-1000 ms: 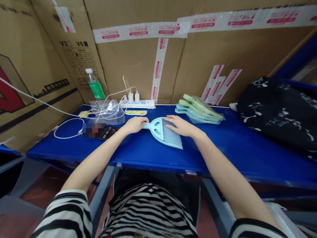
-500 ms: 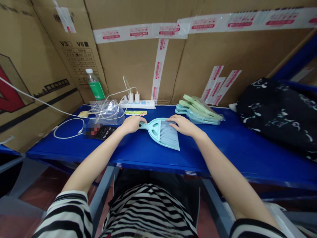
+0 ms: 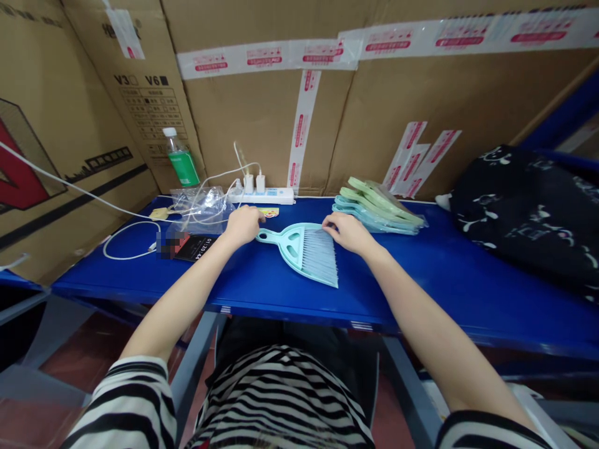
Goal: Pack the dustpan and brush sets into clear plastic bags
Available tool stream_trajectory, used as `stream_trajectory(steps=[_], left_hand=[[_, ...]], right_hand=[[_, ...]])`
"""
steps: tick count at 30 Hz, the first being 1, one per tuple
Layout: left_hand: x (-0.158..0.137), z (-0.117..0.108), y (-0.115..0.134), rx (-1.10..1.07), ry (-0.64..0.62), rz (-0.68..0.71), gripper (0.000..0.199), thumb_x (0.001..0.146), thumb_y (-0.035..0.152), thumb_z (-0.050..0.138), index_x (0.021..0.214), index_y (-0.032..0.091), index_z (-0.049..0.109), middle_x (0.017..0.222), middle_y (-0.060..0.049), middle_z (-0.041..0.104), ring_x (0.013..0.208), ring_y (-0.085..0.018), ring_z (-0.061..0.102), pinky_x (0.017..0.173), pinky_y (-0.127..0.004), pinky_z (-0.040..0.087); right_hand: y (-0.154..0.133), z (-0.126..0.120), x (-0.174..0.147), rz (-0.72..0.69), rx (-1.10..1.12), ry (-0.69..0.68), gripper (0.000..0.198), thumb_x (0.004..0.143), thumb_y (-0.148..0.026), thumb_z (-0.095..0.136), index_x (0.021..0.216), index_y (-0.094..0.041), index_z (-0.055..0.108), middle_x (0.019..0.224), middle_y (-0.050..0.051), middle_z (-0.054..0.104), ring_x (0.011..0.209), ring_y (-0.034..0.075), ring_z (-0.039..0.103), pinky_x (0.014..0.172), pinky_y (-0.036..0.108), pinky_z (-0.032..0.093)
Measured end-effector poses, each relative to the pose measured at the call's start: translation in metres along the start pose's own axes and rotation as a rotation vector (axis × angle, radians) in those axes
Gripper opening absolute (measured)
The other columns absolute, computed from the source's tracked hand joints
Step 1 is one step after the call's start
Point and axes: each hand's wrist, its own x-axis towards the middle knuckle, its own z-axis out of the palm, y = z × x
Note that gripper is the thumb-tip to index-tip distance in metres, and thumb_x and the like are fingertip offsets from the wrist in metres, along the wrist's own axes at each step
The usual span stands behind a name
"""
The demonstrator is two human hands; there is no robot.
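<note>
A light-blue dustpan (image 3: 294, 266) lies on the blue table with a small brush (image 3: 321, 254) nested in it, its pale bristles facing up and to the right. My left hand (image 3: 244, 226) is just beside the handle end, whose hanging hole shows uncovered. Its fingers are loosely bent and hold nothing that I can see. At the pan's upper right corner is my right hand (image 3: 347, 232), thumb and fingers pinched together on the rim by the bristles.
Bagged green and blue dustpan sets (image 3: 379, 209) are stacked behind my right hand. A power strip (image 3: 266, 196) with white cables, a clear plastic bag (image 3: 206, 209), a phone (image 3: 194, 247) and a green-labelled bottle (image 3: 181, 161) are at the left. A black patterned bag (image 3: 524, 218) sits far right.
My left hand has come off the handle, moving slightly up and left. My right hand's fingers, spread before, have drawn together at the corner. The dustpan has hardly moved.
</note>
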Motion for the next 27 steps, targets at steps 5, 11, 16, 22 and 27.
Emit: stream_trajectory(steps=[5, 11, 16, 22, 27], left_hand=[[0.004, 0.002, -0.002, 0.027, 0.016, -0.069, 0.044, 0.087, 0.008, 0.037, 0.116, 0.016, 0.068, 0.121, -0.015, 0.067, 0.118, -0.030, 0.060, 0.097, -0.040, 0.049], [0.012, 0.009, 0.008, -0.021, -0.054, 0.027, 0.044, 0.097, 0.024, 0.029, 0.117, 0.015, 0.067, 0.127, -0.011, 0.066, 0.117, -0.026, 0.062, 0.099, -0.037, 0.048], [0.017, 0.016, 0.007, -0.073, -0.094, 0.097, 0.050, 0.100, 0.032, 0.022, 0.119, 0.015, 0.065, 0.133, -0.008, 0.062, 0.126, -0.023, 0.056, 0.106, -0.032, 0.041], [0.021, 0.021, 0.003, -0.101, -0.123, 0.115, 0.059, 0.100, 0.040, 0.017, 0.103, 0.014, 0.070, 0.120, -0.011, 0.070, 0.115, -0.024, 0.063, 0.097, -0.031, 0.046], [0.021, 0.022, 0.003, -0.098, -0.109, 0.126, 0.058, 0.099, 0.037, 0.018, 0.105, 0.011, 0.069, 0.120, -0.015, 0.068, 0.115, -0.026, 0.062, 0.102, -0.034, 0.044]], right_hand=[[-0.001, -0.005, -0.001, 0.004, 0.017, 0.037, 0.018, 0.082, -0.010, 0.052, 0.080, -0.019, 0.067, 0.085, 0.008, 0.067, 0.071, 0.020, 0.061, 0.065, 0.029, 0.046], [-0.002, -0.005, 0.000, -0.019, 0.038, 0.060, 0.023, 0.080, -0.006, 0.051, 0.082, -0.019, 0.070, 0.079, 0.006, 0.069, 0.070, 0.019, 0.061, 0.066, 0.028, 0.046], [0.000, -0.004, 0.002, -0.089, 0.050, 0.103, 0.029, 0.080, -0.004, 0.050, 0.086, -0.020, 0.073, 0.084, 0.006, 0.072, 0.073, 0.020, 0.063, 0.069, 0.029, 0.047], [-0.004, -0.008, 0.001, -0.065, 0.022, 0.091, 0.023, 0.082, -0.008, 0.056, 0.084, -0.021, 0.076, 0.085, 0.007, 0.073, 0.075, 0.021, 0.065, 0.068, 0.030, 0.048], [-0.004, -0.011, -0.001, -0.043, 0.017, 0.059, 0.019, 0.081, -0.009, 0.060, 0.086, -0.019, 0.076, 0.086, 0.007, 0.072, 0.072, 0.020, 0.065, 0.067, 0.030, 0.049]])
